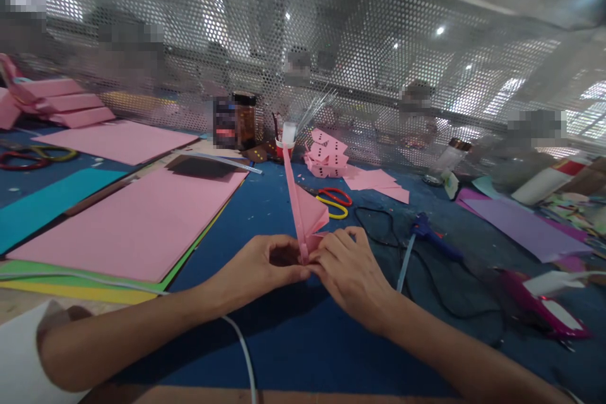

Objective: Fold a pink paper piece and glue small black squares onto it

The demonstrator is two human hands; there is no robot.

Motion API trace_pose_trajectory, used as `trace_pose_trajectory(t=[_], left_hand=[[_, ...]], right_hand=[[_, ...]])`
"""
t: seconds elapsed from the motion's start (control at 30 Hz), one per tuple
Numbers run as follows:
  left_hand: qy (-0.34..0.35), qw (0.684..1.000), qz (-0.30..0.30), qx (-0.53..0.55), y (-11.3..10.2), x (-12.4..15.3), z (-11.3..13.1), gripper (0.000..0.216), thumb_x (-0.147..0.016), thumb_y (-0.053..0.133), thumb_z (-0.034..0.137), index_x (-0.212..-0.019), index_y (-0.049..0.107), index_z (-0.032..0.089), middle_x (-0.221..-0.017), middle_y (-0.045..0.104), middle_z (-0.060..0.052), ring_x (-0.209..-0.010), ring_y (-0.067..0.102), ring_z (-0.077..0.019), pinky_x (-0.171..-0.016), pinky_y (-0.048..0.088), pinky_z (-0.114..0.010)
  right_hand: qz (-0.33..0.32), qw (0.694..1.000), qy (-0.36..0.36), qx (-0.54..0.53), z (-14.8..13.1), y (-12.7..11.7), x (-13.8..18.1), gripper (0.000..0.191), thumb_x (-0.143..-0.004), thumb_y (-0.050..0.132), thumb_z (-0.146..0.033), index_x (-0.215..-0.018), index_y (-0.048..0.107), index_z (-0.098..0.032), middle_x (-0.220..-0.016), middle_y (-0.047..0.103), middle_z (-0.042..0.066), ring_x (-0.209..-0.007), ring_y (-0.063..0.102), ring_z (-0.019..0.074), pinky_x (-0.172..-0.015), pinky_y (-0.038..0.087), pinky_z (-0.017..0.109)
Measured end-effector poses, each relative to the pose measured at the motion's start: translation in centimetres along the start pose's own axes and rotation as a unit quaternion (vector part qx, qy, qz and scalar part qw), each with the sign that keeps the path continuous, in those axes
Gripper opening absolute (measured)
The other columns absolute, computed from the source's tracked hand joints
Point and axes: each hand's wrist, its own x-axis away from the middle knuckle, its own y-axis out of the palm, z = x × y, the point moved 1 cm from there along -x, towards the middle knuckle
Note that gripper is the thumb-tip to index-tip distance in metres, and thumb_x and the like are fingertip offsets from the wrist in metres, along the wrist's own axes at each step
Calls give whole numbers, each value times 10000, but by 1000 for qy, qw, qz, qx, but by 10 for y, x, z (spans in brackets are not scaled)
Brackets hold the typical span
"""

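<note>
Between my two hands stands a folded pink paper piece [310,211], with a long narrow strip along its left side and a wider flap to the right. My left hand [269,259] pinches its lower end from the left. From the other side my right hand [348,268] presses on the same lower end, its fingers closed together near my left thumb. The fingertips cover the bottom of the paper. Just behind the piece lie scissors [338,202] with red and yellow handles.
Pink sheets [142,221] are stacked on the left beside a blue sheet [57,202]. On the right lie a blue glue gun [433,237] with its black cord, purple paper [521,221] and a magenta device [544,309]. Dotted pink paper pieces [326,154] stand behind, before a perforated metal screen [360,50].
</note>
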Motion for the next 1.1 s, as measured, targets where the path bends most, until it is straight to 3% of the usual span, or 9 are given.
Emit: trace_pose_trajectory(t=[0.2,1.1], left_hand=[[13,999,40,-34,0,-2,-8,205,-792,607,328,-832,683,142,-791,694,-26,-765,617,-189,-688,461,-254],[19,994,71,-80,-1,-1,-8,269,-808,571,369,-834,714,143,-785,716,-28,-752,629,-197,-670,473,-249]], right_hand=[[-2,1000,-7,29,-2,-1,-2,212,-953,440,-250,-859,618,-182,-822,579,37,-827,476,188,-843,276,426],[11,997,-39,72,-3,2,-3,210,-958,424,-245,-911,621,-190,-789,579,26,-801,465,195,-810,295,423]])
